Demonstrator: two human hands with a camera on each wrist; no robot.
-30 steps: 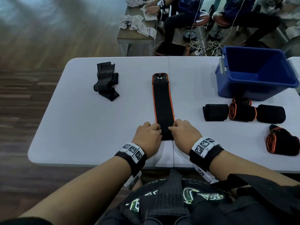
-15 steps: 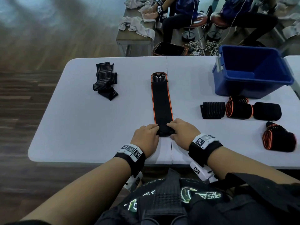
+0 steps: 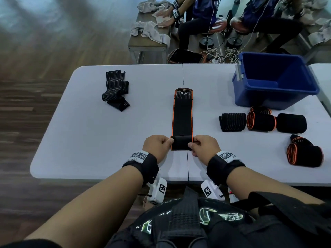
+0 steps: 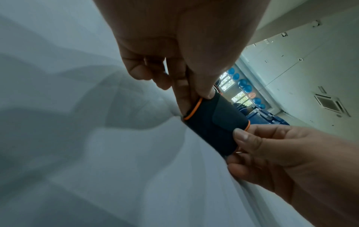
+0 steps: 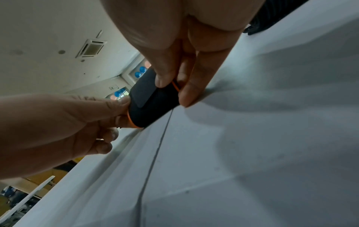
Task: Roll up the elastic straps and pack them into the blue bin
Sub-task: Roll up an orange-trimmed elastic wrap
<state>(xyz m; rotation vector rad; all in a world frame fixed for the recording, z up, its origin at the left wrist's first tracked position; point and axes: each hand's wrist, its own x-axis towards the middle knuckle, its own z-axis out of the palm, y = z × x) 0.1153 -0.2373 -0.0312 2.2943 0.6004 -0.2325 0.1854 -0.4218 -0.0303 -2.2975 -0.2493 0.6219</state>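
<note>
The orange-edged strap (image 3: 182, 119) lay flat along the middle of the desk (image 3: 89, 140), its near end rolled; the left hand (image 3: 157, 146) and right hand (image 3: 204, 147) pinched the roll's ends.

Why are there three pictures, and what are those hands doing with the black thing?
No robot here, just a person wearing three cameras: one on the head, one on each wrist. The big picture looks down from the head. The other two look along each hand, close up.

The left hand and right hand pinch the two sides of a black strap with orange edges, rolling up its near end. The rest lies flat on the white table.

Also on the table: a blue bin, four rolled straps beside it, and a striped strap not rolled yet.
</note>
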